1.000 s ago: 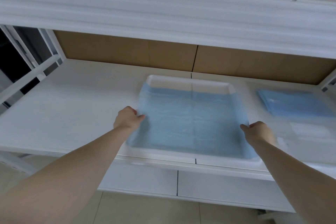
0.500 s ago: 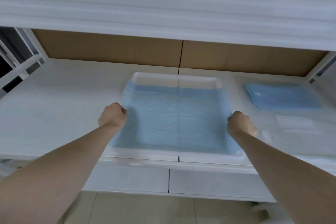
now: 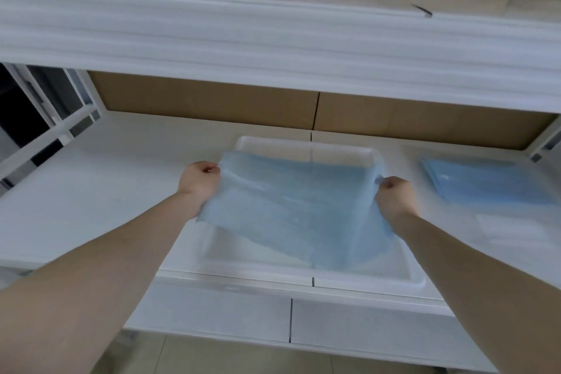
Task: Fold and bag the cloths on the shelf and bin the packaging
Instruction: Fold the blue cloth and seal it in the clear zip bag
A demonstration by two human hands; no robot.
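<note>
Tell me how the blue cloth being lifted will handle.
Probably floppy: the cloth sags between the left hand and right hand. Likely light, since pinches at two edges hold it above the tray. Its sheen hints it may be slippery.

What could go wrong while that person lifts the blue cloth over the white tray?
The blue cloth is thin and held only at its edges by the left hand and right hand, so it might slip or fold crookedly. Its hanging lower edge could catch on the white tray, which sits near the shelf's front edge, and nudge it.
</note>
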